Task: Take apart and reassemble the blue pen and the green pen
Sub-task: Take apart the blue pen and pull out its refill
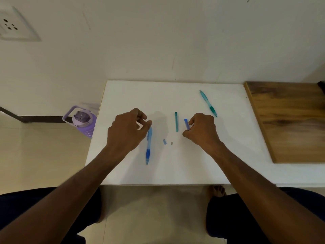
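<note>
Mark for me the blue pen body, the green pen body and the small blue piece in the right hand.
blue pen body (148,147), head view, mid-barrel above the dark grip.
green pen body (208,103), head view, middle of barrel.
small blue piece (186,123), head view, its exposed upper part beside the right hand (202,129).

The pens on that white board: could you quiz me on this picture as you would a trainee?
1. True or false: the green pen body lies apart from both hands.
2. Which hand holds the short blue pen piece?
A. left hand
B. right hand
C. neither
3. Fill in: the purple water bottle stands on the ____, left of the white board.

Key: 1 true. 2 B. 3 floor.
</note>
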Action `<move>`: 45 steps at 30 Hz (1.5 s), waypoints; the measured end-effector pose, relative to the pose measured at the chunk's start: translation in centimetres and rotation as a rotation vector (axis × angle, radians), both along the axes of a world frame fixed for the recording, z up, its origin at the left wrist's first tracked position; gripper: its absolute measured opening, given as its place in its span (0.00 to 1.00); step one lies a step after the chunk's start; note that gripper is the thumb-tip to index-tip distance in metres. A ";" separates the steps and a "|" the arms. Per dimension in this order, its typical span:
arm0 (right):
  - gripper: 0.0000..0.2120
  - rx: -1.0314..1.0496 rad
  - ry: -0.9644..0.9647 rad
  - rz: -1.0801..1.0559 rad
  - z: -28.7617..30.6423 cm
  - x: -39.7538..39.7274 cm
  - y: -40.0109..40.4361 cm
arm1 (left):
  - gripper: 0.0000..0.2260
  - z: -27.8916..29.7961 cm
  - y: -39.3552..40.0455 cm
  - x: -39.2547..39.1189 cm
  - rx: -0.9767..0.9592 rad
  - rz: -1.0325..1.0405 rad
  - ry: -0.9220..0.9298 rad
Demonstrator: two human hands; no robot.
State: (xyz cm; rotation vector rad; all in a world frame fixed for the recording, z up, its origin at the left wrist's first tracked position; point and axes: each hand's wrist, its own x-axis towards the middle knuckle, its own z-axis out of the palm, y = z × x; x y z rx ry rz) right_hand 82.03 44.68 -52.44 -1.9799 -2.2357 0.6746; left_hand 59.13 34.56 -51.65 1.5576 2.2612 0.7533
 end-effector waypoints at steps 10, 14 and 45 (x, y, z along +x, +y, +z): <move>0.16 0.039 -0.101 0.047 -0.2 1.1 0.0 | 0.06 0.9 0.1 0.9 0.112 -0.117 -0.033; 0.14 0.087 -0.145 0.121 -0.3 1.1 -0.2 | 0.06 0.8 0.0 0.9 0.118 -0.122 -0.026; 0.16 0.376 0.425 0.351 3.2 -0.7 -4.8 | 0.08 1.8 0.9 4.0 0.133 -0.050 -0.458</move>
